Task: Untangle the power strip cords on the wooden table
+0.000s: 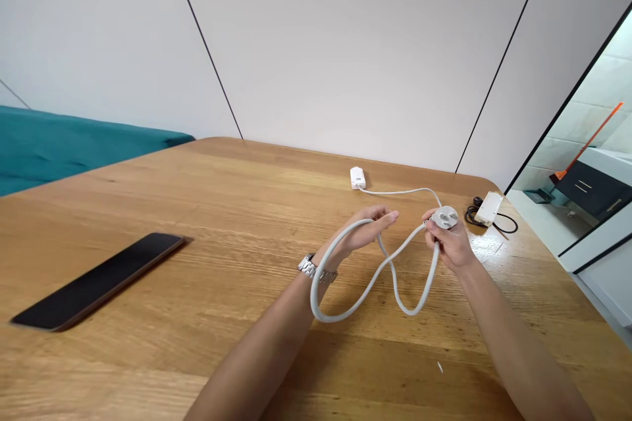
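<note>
White cord (327,318) looks mid-coil from afar: my right hand's (454,247) fingers clamp its plug (446,218), whether my left hand (363,234) grips I can't tell, and slack between them wants gathering next

right grip (451,247) holds a white plug (446,218).

Bright, soft light is washing the smooth white panelled wall (340,46) and brown wood-grain table (237,204). Glare is whitening a patch near the table's right edge. Soft shadow is lying beside the bare left forearm (266,348). Toward the left edge, a flat black rectangular slab (103,279) is looking stretched, slightly blurred.
</note>
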Tool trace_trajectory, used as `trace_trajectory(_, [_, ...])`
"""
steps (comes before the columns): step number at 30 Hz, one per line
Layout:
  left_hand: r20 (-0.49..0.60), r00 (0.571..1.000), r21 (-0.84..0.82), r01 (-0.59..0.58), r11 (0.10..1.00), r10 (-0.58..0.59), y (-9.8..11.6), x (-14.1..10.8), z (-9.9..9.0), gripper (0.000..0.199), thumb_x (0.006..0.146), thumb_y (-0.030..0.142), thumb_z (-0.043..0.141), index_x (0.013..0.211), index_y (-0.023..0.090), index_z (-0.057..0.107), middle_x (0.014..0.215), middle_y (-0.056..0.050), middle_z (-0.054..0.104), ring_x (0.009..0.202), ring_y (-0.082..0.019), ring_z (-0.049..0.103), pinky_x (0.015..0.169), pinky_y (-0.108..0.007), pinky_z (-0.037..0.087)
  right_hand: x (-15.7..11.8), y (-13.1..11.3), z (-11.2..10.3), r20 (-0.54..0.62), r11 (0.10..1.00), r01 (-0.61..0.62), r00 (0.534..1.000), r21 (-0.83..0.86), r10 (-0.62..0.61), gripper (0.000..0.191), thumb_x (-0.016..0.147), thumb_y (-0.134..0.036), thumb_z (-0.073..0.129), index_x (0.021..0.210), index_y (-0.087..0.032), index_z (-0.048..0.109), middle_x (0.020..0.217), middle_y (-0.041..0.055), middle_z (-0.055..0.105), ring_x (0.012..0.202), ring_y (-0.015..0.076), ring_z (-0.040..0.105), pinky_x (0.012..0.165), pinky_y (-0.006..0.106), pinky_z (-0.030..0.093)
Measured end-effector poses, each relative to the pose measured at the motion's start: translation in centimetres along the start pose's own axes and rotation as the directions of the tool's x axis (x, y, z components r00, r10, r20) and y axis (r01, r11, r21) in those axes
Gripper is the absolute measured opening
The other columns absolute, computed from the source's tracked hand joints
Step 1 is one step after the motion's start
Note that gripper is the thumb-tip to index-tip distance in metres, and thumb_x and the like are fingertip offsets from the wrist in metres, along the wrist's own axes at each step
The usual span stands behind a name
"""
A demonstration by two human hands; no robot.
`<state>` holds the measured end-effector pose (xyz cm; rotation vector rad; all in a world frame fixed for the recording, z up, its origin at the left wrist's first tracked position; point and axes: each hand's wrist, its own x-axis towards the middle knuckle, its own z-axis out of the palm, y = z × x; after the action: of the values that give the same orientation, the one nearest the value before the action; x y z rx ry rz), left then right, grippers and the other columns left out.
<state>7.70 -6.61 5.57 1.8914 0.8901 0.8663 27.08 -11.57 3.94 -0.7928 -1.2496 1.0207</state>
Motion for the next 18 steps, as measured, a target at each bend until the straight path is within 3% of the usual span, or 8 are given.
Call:
trace_trajectory(2, [-0.01, 1.0, 0.19, -0.001, 0.982, 0.003, 0.0, -0.2, -0.8, 0.042, 0.083, 0.053, 0.051, 0.063, 0.016, 0.053, 0.053, 0.004, 0.042, 0.049, -0.008, 0.038, 0.047, -0.022, 0.03, -0.1, 0.0, 0.2, 0.016, 0.999, -0.019, 1.0, -0.04, 0.02, 0.033, 0.064, -0.045, 0.077, 0.075, -0.018, 0.062, 0.046, -0.0085, 0.04, 0.034, 0.0047, 0.033, 0.031, 0.019, 0.021])
trace_trajectory(4, [0.085, 0.995, 0.225, 0.041, 0.973, -0.061, 0.2, -0.6, -1.7, 0.041, 0.081, 0.053, 0.054, 0.065, 0.016, 0.056, 0.048, 0.006, 0.039, 0.043, -0.007, 0.035, 0.043, -0.022, 0.027, -0.1, 0.3, 0.2, 0.024, 0.997, -0.026, 0.999, -0.076, 0.028, 0.032, 0.065, -0.045, 0.076, 0.078, -0.018, 0.064, 0.046, -0.0087, 0.038, 0.035, 0.0046, 0.032, 0.032, 0.019, 0.022])
trace_trajectory(7, [0.258, 0.961, 0.024, 0.099, 0.995, -0.102, 0.8, -1.1, -2.8, 0.033, 0.078, 0.049, 0.063, 0.077, 0.016, 0.064, 0.051, 0.003, 0.054, 0.045, -0.009, 0.047, 0.046, -0.022, 0.037, -0.1, 0.6, -0.1, -0.02, 0.996, 0.023, 1.0, -0.086, -0.025, 0.033, 0.068, -0.044, 0.075, 0.087, -0.019, 0.065, 0.052, -0.0075, 0.043, 0.037, 0.0046, 0.032, 0.033, 0.02, 0.024])
trace_trajectory(10, [0.285, 0.958, -0.22, 0.082, 0.972, -0.017, 1.1, -1.3, -3.1, 0.032, 0.08, 0.045, 0.063, 0.091, 0.015, 0.068, 0.077, -0.007, 0.07, 0.071, -0.015, 0.064, 0.064, -0.026, 0.05, -0.2, 0.5, -0.4, -0.037, 0.992, 0.094, 0.995, -0.084, -0.097, 0.029, 0.068, -0.038, 0.077, 0.086, -0.02, 0.064, 0.056, -0.006, 0.048, 0.039, 0.0047, 0.032, 0.034, 0.02, 0.025])
trace_trajectory(14, [0.27, 0.957, -0.323, -0.012, 0.946, 0.104, 1.5, -1.4, -2.4, 0.039, 0.086, 0.045, 0.057, 0.111, 0.016, 0.063, 0.103, -0.012, 0.069, 0.101, -0.022, 0.062, 0.085, -0.034, 0.051, -0.5, -0.1, 0.1, 0.151, 0.982, 0.053, 0.988, -0.18, -0.025, 0.031, 0.058, -0.035, 0.083, 0.077, -0.018, 0.065, 0.06, -0.0026, 0.053, 0.047, 0.0078, 0.041, 0.041, 0.022, 0.034])
trace_trajectory(18, [0.317, 0.919, -0.337, -0.122, 0.934, 0.235, 2.6, -2.0, -1.8, 0.048, 0.083, 0.041, 0.061, 0.124, 0.018, 0.049, 0.113, -0.013, 0.063, 0.103, -0.022, 0.06, 0.087, -0.036, 0.05, -0.7, 0.1, 1.1, 0.325, 0.933, -0.012, 0.936, -0.359, 0.137, 0.028, 0.064, -0.038, 0.078, 0.065, -0.017, 0.06, 0.059, -0.0039, 0.049, 0.054, 0.0092, 0.043, 0.051, 0.023, 0.036])
